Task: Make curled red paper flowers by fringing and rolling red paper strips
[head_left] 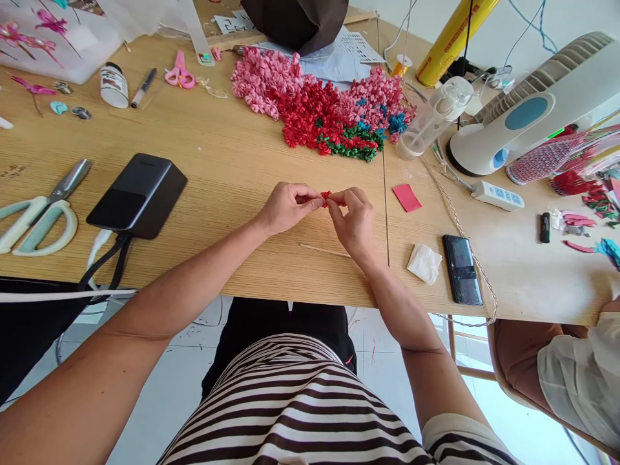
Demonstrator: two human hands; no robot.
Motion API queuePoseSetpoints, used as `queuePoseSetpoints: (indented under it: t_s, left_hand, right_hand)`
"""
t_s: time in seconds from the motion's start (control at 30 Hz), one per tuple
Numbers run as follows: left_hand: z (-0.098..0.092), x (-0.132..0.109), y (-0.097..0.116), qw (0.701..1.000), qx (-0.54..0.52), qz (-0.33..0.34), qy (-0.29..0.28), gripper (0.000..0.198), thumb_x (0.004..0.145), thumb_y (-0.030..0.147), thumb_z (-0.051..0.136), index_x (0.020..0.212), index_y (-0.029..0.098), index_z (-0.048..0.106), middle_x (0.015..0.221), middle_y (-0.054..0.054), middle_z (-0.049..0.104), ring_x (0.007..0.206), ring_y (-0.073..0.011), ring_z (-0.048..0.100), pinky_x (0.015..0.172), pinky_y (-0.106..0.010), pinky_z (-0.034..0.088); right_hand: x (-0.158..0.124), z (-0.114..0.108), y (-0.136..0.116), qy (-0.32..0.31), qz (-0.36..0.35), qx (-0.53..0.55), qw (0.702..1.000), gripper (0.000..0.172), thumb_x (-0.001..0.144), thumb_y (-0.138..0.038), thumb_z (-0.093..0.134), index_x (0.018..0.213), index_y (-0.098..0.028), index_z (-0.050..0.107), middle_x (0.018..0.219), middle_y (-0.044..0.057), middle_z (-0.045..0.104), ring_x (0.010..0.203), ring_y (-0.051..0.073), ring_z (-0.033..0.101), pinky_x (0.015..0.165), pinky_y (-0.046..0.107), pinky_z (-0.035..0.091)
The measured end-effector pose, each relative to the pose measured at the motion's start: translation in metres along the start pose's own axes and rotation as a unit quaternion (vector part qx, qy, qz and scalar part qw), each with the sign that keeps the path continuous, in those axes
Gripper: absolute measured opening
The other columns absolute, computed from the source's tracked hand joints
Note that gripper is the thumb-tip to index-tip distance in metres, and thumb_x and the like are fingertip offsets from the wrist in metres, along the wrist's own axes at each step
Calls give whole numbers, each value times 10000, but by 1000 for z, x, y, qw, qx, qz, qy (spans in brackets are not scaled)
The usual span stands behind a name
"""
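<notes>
Where the left hand (293,208) and right hand (352,216) meet, a small red piece (326,194) is pinched

From the head, each hand presses thumb and fingers on the red piece, over the counter (232,161). Beyond the hands lies a heap of red, pink and green petal-like pieces (310,106), with printed sheets (356,46) behind, too small to read. Farther off, past the right hand, a yellow roll (446,46) bears illegible red print; far beyond the left hand, a labelled jar (114,87) is equally unreadable. Just right of the right hand lies a red square (407,197).
</notes>
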State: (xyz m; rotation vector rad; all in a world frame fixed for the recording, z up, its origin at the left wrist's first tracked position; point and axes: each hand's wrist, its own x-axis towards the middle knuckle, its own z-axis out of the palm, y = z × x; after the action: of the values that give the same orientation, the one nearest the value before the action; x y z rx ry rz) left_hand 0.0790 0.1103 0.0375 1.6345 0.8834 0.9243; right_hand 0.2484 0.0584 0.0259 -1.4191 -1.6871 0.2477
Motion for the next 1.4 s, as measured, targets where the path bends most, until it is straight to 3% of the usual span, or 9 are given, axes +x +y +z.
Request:
queuePoseSetpoints:
  t_s: [0.23, 0.43, 0.77, 0.97, 1.13, 1.27, 1.4]
  left_hand:
    - [0, 0, -5, 996, -81, -42, -5, 426, 740, 576, 819, 796, 155, 796, 534, 20, 552, 538, -95, 470, 558, -260, 357]
    - [2, 1, -6, 969, -218, -116, 0, 325, 714, 459, 866, 728, 159, 741, 632, 2, 591, 579, -85, 521, 562, -236, 412]
    - [0, 6, -10, 903, -375, -206, 26, 232, 594, 245, 913, 711, 165, 729, 688, 25, 669, 578, -43, 526, 579, -188, 442]
    - [-6, 8, -10, 884, -418, -210, -7, 281, 621, 283, 922, 697, 167, 677, 583, 63, 560, 525, -37, 474, 518, -180, 387]
    - [-8, 9, -9, 883, -422, -203, -21, 311, 640, 281, 939, 659, 155, 655, 556, 61, 549, 497, -34, 481, 486, -161, 377]
    - [-8, 9, -9, 874, -440, -208, -10, 253, 678, 242, 922, 717, 132, 697, 577, 54, 576, 491, -32, 510, 477, -141, 393]
    - [-7, 9, -7, 866, -450, -217, 0, 252, 784, 221, 849, 660, 124, 652, 564, 41, 561, 475, -41, 506, 452, -160, 368]
  right_hand:
    - [-3, 5, -3, 3, -28, -37, 999, 182, 1005, -291, 571, 923, -246, 727, 916, 76, 671, 907, 232, 555, 871, 435, 495]
    - [-9, 11, -6, -5, -52, -73, 996, 289, 1039, -266, 489, 1193, -290, 733, 1002, 94, 663, 964, 256, 540, 914, 467, 512]
    - [-27, 25, -14, -83, -71, -160, 981, 534, 1008, -114, 402, 1514, -244, 513, 984, 121, 635, 935, 272, 528, 867, 451, 536]
    - [-20, 24, -15, -132, -47, -22, 990, 561, 1043, -222, 382, 1604, -230, 377, 1050, 116, 660, 942, 242, 584, 896, 438, 558]
    - [-18, 21, -14, -150, -26, 130, 980, 615, 1043, -286, 407, 1643, -210, 300, 907, 46, 647, 853, 193, 618, 836, 360, 559]
    - [-19, 22, -14, -166, -9, 161, 973, 650, 1029, -261, 417, 1658, -224, 257, 835, 6, 633, 764, 165, 598, 806, 330, 557]
    - [-21, 24, -14, -167, -6, 164, 972, 657, 995, -221, 470, 1633, -236, 312, 830, -2, 655, 727, 153, 587, 785, 326, 563]
